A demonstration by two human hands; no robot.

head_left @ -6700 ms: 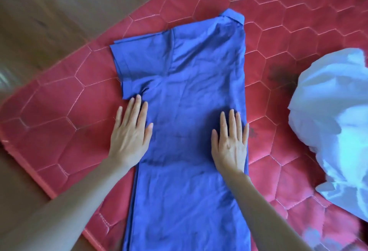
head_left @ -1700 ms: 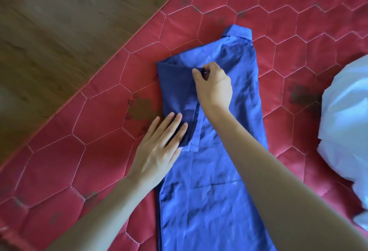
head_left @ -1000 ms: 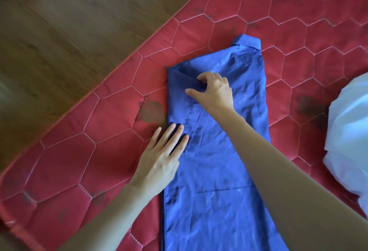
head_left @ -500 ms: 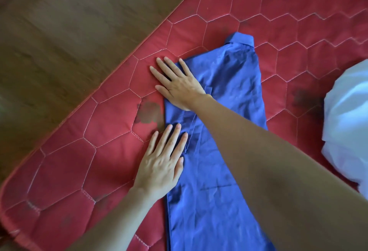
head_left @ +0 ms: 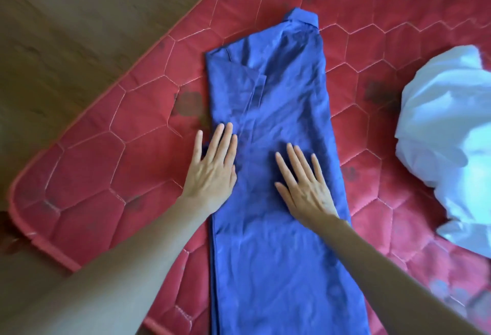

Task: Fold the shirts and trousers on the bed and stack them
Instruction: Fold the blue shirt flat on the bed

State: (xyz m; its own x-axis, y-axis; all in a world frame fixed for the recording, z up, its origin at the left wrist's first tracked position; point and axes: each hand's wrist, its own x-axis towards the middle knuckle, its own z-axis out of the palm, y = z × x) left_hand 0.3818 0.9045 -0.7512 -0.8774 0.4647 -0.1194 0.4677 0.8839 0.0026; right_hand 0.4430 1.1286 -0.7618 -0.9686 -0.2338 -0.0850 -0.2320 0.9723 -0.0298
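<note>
Both bare forearms reach forward from the bottom of the view, wrists straight, palms facing down. The left hand (head_left: 212, 170) lies flat with its fingers straight and close together, the little finger held slightly apart on the outer side. The right hand (head_left: 305, 186), just beside it and set a touch lower, is also flat, fingers straight and fanned a little, thumb pointing toward the left hand.
</note>
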